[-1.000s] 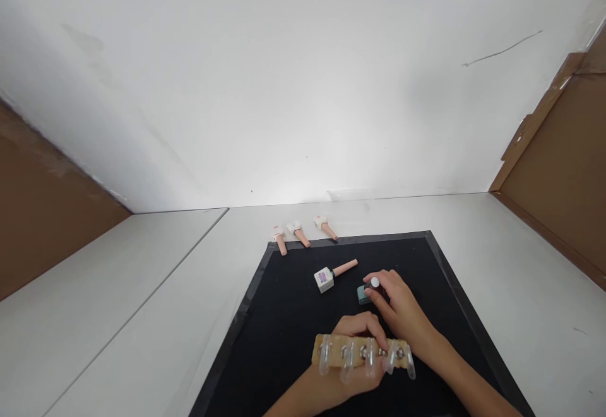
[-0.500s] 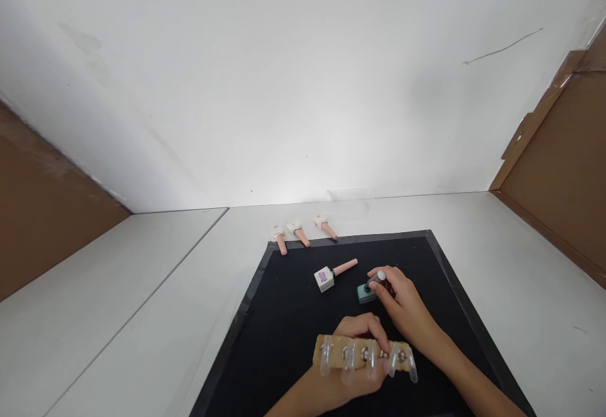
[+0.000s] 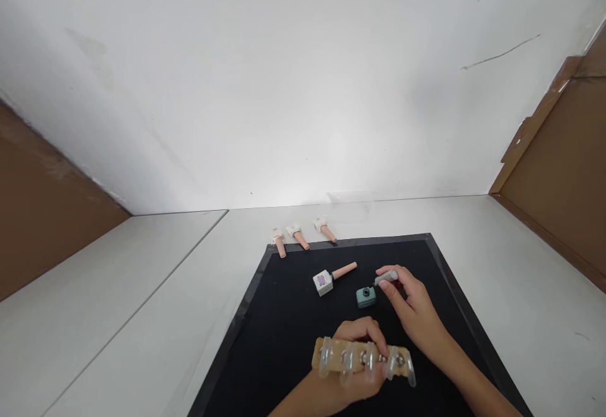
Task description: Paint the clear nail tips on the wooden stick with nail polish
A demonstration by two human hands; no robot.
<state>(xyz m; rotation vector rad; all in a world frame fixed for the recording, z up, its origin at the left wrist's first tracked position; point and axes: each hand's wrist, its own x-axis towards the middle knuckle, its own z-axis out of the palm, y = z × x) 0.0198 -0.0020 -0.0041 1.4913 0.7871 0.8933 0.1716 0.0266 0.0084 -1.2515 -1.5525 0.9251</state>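
My left hand is closed around a tan holder bar that carries several clear false nail tips, held low over the black mat. My right hand pinches the grey cap and brush of a small teal polish bottle. The brush end sits at the bottle's open neck. The bottle stands upright on the mat just left of my right fingers.
A white polish bottle with a pink cap lies on the mat behind the teal one. Three more pink-capped bottles lie on the white table at the mat's far edge. Brown cardboard panels stand at both sides.
My right hand has drawn the cap up and to the right, away from the teal bottle, which now shows fully. The left hand and nail holder have barely moved.
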